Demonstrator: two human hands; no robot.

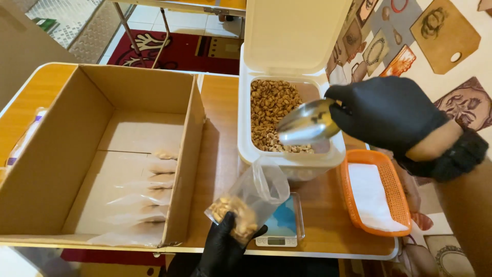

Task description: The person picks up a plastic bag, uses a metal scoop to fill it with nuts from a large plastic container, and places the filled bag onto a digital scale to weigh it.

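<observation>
Clear plastic bag (251, 197), partly filled with light brown nuts or kernels, sits low at centre, held just above the small digital scale with pale blue platform (282, 223). Mouth of bag faces up and stands open, presumably so it can receive more fill. Left hand (225, 243), black-gloved, is closed around the bag's bottom corner, pinching the filled part from below.

Shiny metal scoop (307, 125) is above and slightly right of the bag, tilted, bowl over the near end of the white plastic bin (246, 128). Right hand (384, 110), black-gloved, is curled shut on the scoop's handle. Bin lid is hinged up, leaving the brown kernels (271, 110) reachable.

Orange mesh basket with white cloth (374, 192) lies right of the scale. Open cardboard box (102, 154) stands left on the wooden desk (220, 154); several filled clear bags (154, 184) lie in a row inside it.
</observation>
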